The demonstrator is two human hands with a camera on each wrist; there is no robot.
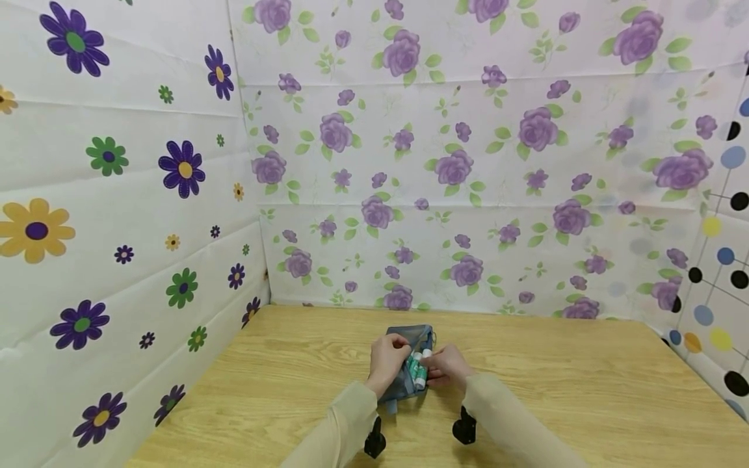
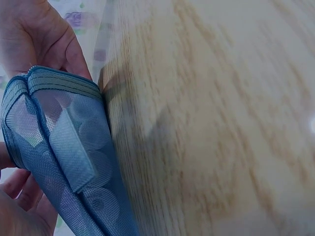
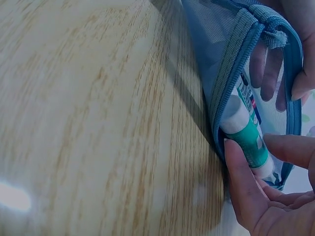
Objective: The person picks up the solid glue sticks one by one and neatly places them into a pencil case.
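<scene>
A blue mesh zipper pouch (image 1: 404,390) lies on the table with its zip undone and its mouth spread. White-and-green glue sticks (image 1: 420,376) show in the opening. My left hand (image 1: 389,359) grips the zippered rim, thumb on one side and fingers on the other. At the mouth's opposite side, my right hand (image 1: 449,367) has thumb and forefinger on either side of a glue stick (image 3: 246,135). Behind that stick, part of another label (image 3: 250,101) is visible. In the left wrist view, round ends show through the mesh near a fabric tab (image 2: 74,152).
The wood-grain table (image 1: 544,396) stretches out on both sides of the pouch. Flower-printed sheets (image 1: 445,162) hang behind it and on the left, with a dotted sheet (image 1: 722,279) at right. Black wrist devices (image 1: 465,428) hang beneath both wrists.
</scene>
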